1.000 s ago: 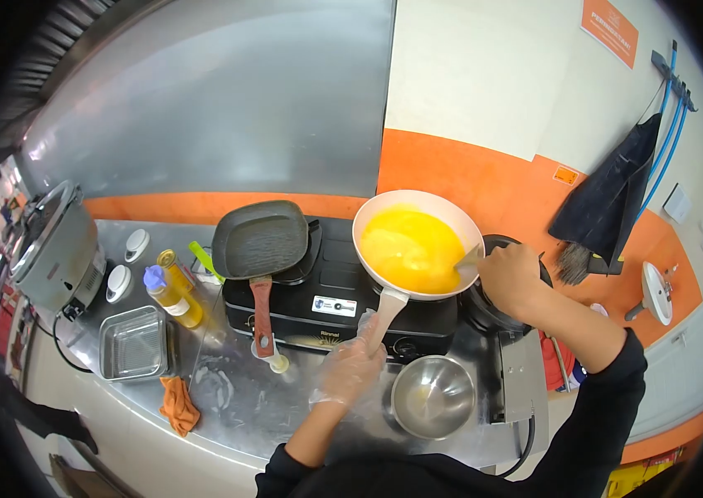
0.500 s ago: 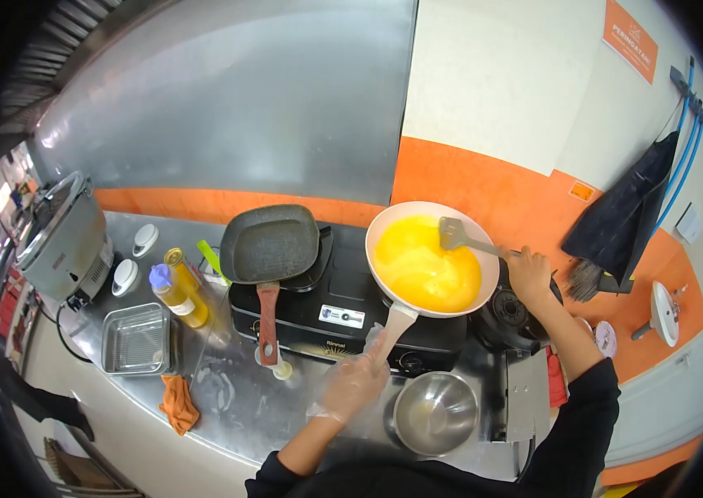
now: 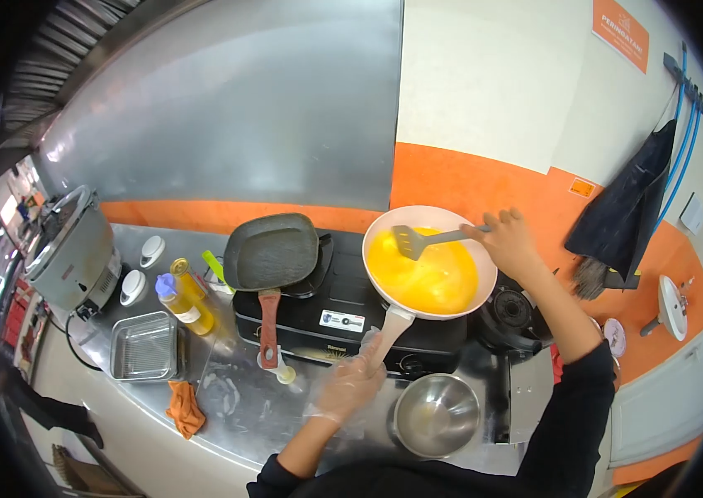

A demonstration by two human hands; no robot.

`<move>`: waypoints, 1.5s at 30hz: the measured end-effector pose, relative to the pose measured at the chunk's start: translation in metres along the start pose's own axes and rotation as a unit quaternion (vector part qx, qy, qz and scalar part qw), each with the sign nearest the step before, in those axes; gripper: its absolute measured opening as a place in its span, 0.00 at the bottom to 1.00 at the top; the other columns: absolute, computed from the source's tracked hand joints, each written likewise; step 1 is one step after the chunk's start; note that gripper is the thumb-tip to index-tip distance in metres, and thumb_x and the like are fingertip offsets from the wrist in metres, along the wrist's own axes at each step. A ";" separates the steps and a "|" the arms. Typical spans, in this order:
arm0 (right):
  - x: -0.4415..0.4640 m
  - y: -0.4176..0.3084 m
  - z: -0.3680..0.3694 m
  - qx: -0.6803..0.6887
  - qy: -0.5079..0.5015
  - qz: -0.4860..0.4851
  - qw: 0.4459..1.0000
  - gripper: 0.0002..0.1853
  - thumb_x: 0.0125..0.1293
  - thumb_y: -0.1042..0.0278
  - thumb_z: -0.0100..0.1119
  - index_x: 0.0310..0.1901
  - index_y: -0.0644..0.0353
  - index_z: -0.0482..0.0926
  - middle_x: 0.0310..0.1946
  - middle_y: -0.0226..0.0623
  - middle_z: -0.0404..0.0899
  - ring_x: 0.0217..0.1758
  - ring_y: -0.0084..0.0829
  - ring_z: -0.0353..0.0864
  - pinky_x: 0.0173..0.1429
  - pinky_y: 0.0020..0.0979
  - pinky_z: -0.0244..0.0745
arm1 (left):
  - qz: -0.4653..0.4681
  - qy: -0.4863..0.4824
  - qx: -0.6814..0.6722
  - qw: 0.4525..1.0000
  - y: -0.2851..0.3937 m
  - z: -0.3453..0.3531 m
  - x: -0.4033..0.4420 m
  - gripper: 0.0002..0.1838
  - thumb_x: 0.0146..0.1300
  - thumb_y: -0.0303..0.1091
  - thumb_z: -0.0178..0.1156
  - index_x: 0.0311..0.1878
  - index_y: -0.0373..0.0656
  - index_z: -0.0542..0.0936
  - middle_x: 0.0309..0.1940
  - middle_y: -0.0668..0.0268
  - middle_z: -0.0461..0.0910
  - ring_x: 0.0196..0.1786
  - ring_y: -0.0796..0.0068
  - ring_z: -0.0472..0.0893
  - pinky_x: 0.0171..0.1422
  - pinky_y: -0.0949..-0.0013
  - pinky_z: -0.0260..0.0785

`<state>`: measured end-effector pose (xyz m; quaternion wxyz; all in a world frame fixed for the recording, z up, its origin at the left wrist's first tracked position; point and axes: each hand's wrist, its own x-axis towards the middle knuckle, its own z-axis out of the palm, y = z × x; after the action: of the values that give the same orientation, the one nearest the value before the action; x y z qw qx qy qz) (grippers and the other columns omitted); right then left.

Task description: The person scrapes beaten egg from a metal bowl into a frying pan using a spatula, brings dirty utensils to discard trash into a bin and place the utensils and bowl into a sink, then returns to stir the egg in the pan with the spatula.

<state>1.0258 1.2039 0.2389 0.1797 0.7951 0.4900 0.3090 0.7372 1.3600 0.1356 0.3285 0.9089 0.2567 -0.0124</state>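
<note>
My left hand (image 3: 349, 388), in a clear plastic glove, is closed round the pale handle of a frying pan (image 3: 486, 259). The pan sits on the right burner of a black gas stove (image 3: 343, 286). Runny yellow beaten egg (image 3: 430, 282) spreads over its base, brighter in some patches. In my right hand (image 3: 507, 241) is the handle of a grey slotted spatula (image 3: 411, 241). Its blade lies at the left far side of the egg. A dark square grill pan (image 3: 272, 251) with a reddish handle rests on the left burner.
A steel bowl (image 3: 437, 415) stands in front of the stove. To the left are oil bottles (image 3: 188, 309), a glass dish (image 3: 144, 347), an orange cloth (image 3: 185, 409) and a large rice cooker (image 3: 77, 249). Another black burner (image 3: 511, 309) sits right of the pan.
My right hand has moved the spatula left across the egg, toward the far left side of the pan. My left hand keeps its hold on the handle. The view has shifted slightly.
</note>
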 end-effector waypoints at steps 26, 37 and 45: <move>-0.046 -0.059 -0.030 0.528 -0.164 0.050 0.832 0.14 0.65 0.69 0.51 0.48 0.65 0.81 0.38 0.56 0.81 0.43 0.54 0.80 0.50 0.45 0.74 | 0.010 -0.058 0.000 0.998 0.009 -0.017 -0.001 0.34 0.60 0.48 0.55 0.72 0.64 0.61 0.51 0.48 0.79 0.55 0.49 0.77 0.60 0.54 0.67; 0.014 -0.098 0.012 0.592 -0.144 0.337 0.718 0.11 0.59 0.73 0.46 0.30 0.75 0.76 0.17 0.53 0.76 0.12 0.36 0.76 0.17 0.36 0.68 | 0.048 -0.012 0.035 0.998 0.012 -0.010 -0.007 0.32 0.61 0.42 0.53 0.71 0.59 0.62 0.50 0.47 0.78 0.52 0.46 0.78 0.60 0.52 0.67; -0.030 -0.004 0.004 0.647 -0.179 0.322 0.668 0.12 0.68 0.68 0.46 0.36 0.68 0.78 0.11 0.31 0.64 0.09 0.21 0.61 0.12 0.29 0.55 | 0.014 -0.016 0.033 0.999 0.012 -0.013 -0.008 0.33 0.61 0.42 0.51 0.72 0.61 0.61 0.53 0.48 0.77 0.54 0.47 0.78 0.60 0.51 0.67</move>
<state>1.0162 1.1791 0.2242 -0.4063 0.8603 0.2386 -0.1947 0.7341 1.3561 0.1540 0.3020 0.9225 0.2383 -0.0307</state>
